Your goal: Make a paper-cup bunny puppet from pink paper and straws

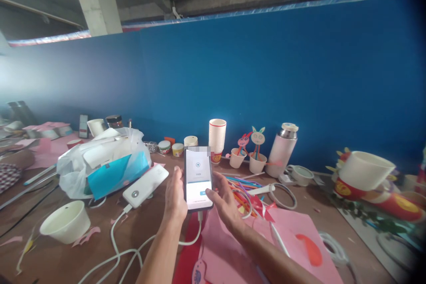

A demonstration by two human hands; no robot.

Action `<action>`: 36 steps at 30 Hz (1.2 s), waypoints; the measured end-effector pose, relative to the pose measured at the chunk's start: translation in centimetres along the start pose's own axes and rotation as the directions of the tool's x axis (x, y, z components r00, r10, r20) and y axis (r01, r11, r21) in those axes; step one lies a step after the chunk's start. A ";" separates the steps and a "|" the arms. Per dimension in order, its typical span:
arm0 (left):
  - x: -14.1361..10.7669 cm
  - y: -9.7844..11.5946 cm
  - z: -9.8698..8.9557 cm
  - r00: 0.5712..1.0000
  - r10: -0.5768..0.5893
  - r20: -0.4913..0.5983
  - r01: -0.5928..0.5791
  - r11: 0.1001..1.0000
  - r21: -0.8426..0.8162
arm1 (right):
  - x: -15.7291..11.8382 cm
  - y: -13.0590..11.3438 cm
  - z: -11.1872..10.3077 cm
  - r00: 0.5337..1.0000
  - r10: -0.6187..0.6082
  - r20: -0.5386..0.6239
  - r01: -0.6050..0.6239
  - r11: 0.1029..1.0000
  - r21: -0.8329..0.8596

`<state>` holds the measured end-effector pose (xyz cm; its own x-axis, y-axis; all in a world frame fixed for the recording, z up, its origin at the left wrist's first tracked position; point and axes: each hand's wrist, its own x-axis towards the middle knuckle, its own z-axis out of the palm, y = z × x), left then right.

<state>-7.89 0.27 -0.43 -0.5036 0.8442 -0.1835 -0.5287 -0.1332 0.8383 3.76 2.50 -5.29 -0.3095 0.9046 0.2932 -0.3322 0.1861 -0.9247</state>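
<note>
A phone (199,177) with a lit screen is held upright in the middle of the view, above pink paper (233,248). My left hand (176,197) grips its left edge, fingers behind it. On the right edge is my right hand (223,195), its thumb over the lower right of the screen near a blue button and its other fingers beside and behind the phone. A white cable (200,216) runs from the phone's bottom edge. It loops left toward a white power bank (146,186) lying on the brown table.
A plastic bag (109,159) of scraps and a paper bowl (66,222) are at left. Behind the phone stand stacked cups (217,135), two potted paper figures (257,162) and a thermos (282,151). Colored sticks (242,182) lie right of it. A blue partition (266,71) rises behind.
</note>
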 end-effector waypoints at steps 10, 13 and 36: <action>0.6 -0.5 -0.4 0.999 0.017 -0.029 -0.019 0.998 -0.056 | 0.3 -0.1 -0.4 0.991 0.091 -0.098 -0.076 0.986 0.148; 0.8 -0.5 -0.4 1.000 0.028 -0.015 -0.028 0.999 -0.017 | 0.2 -0.1 -0.5 0.990 0.082 -0.110 -0.066 0.987 0.143; 0.3 -0.1 -0.4 0.999 -0.008 -0.032 0.008 1.000 -0.017 | -0.3 -1.0 0.0 0.991 0.089 -0.095 -0.073 0.984 0.161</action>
<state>-8.25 0.30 -0.77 -0.5205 0.8285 -0.2064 -0.5439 -0.1354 0.8282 4.24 2.01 -4.43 -0.2513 0.9500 0.1851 -0.4479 0.0554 -0.8924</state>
